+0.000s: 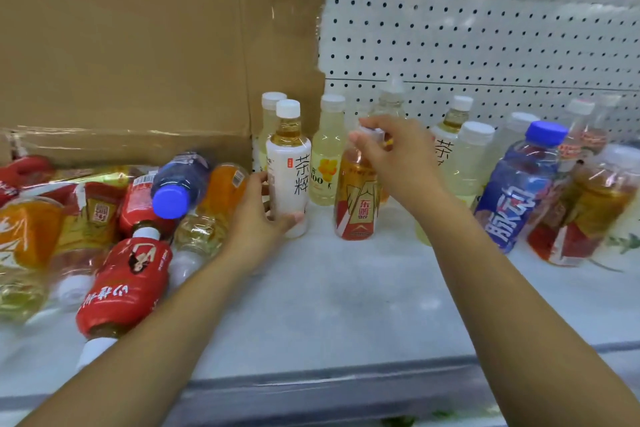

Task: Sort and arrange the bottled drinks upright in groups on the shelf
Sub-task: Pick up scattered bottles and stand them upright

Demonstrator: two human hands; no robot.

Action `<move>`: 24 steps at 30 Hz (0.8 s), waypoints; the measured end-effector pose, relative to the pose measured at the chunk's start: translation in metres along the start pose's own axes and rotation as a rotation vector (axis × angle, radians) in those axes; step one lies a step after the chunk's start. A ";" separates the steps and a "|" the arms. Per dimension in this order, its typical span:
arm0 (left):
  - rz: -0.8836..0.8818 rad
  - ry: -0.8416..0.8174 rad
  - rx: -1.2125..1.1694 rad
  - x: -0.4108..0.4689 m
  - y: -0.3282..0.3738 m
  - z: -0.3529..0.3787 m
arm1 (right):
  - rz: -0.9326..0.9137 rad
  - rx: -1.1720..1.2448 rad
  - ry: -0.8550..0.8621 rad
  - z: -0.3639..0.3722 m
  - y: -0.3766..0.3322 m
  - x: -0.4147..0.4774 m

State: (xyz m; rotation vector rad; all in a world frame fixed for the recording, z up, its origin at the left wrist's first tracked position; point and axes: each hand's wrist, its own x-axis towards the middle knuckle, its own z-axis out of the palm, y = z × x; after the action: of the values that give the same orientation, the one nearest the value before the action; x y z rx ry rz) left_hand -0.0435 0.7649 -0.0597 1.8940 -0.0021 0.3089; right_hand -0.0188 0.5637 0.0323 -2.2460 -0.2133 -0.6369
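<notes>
**Head view.** A white shelf (346,305) is backed by a white perforated metal panel (485,45).

- **Left hand:** The left hand (258,218) grips a white-labelled plastic tea bottle (289,170) with a white cap. Its fingers curl round the lower body and the thumb lies across the front. This bottle stands upright on the shelf, in front of a brown cardboard sheet (138,45) that stands along the back.
- **Right hand:** The right hand (391,152) pinches the top of an amber plastic bottle (356,208) with an orange-and-gold label, its fingertips closed over the cap. This bottle stands upright just right of the tea bottle, with a narrow gap between them.
- **Behind the two held bottles:** A pale yellow bottle (327,156) with a flower label stands upright. A white-capped pale bottle (272,114) is partly hidden behind the tea bottle. A clear bottle (391,97) rises behind the right hand.
- **Left of the left hand:** A heap of bottles lies on its side on the shelf. Among them are a red-labelled bottle (128,281), a blue-capped bottle (180,184) and an orange bottle (225,184).
- **Right of the right arm:** A loose group stands on the shelf:
  - a second tea bottle (446,146), partly hidden by the arm;
  - a pale wide-capped bottle (472,163);
  - a blue-labelled bottle (519,198) with a blue cap;
  - a second amber bottle (581,215) near the frame edge.
</notes>
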 end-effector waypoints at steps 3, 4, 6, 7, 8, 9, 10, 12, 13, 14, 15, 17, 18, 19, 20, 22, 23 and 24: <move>0.016 -0.011 0.053 0.002 -0.005 0.004 | -0.024 0.060 0.031 0.005 0.008 0.002; 0.011 -0.013 0.080 0.002 -0.007 0.004 | -0.036 0.083 0.043 0.006 0.010 0.002; -0.007 -0.018 0.146 0.000 -0.005 0.003 | -0.064 0.106 0.072 0.008 0.015 -0.001; -0.011 -0.017 0.180 -0.002 -0.002 0.003 | -0.071 0.101 0.098 0.009 0.017 -0.004; -0.010 -0.009 0.218 -0.006 0.002 0.002 | -0.075 0.091 0.137 0.011 0.019 -0.008; 0.003 0.009 0.255 -0.009 0.008 0.000 | -0.091 0.091 0.196 0.013 0.020 -0.014; 0.014 0.033 0.283 -0.014 0.014 -0.001 | -0.128 0.099 0.269 0.014 0.020 -0.022; 0.051 0.090 0.284 -0.027 0.027 -0.006 | -0.226 0.111 0.386 0.017 0.014 -0.039; 0.075 0.121 0.274 -0.034 0.034 -0.011 | -0.256 0.130 0.399 0.018 0.010 -0.048; 0.089 0.153 0.262 -0.041 0.041 -0.016 | -0.271 0.170 0.375 0.020 0.004 -0.056; 0.102 0.187 0.249 -0.048 0.047 -0.024 | -0.271 0.226 0.323 0.023 -0.001 -0.063; 0.146 0.271 0.301 -0.058 0.054 -0.042 | -0.213 0.330 0.167 0.030 -0.011 -0.071; 0.164 0.313 0.373 -0.061 0.054 -0.053 | -0.165 0.341 0.063 0.035 -0.014 -0.074; 0.165 0.341 0.449 -0.061 0.052 -0.065 | -0.116 0.323 -0.054 0.041 -0.017 -0.077; 0.147 0.347 0.523 -0.060 0.048 -0.077 | -0.068 0.292 -0.176 0.046 -0.019 -0.080; 0.068 0.281 0.620 -0.058 0.038 -0.099 | -0.005 0.232 -0.384 0.057 -0.023 -0.086; 0.025 0.223 0.653 -0.056 0.034 -0.108 | 0.012 0.208 -0.456 0.062 -0.025 -0.089; -0.005 0.162 0.685 -0.055 0.030 -0.115 | 0.024 0.182 -0.510 0.065 -0.029 -0.093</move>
State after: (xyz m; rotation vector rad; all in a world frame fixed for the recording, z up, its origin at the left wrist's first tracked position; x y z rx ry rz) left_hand -0.1251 0.8527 -0.0081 2.5382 0.2450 0.5033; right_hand -0.0839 0.6355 -0.0336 -2.1897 -0.4747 -0.0173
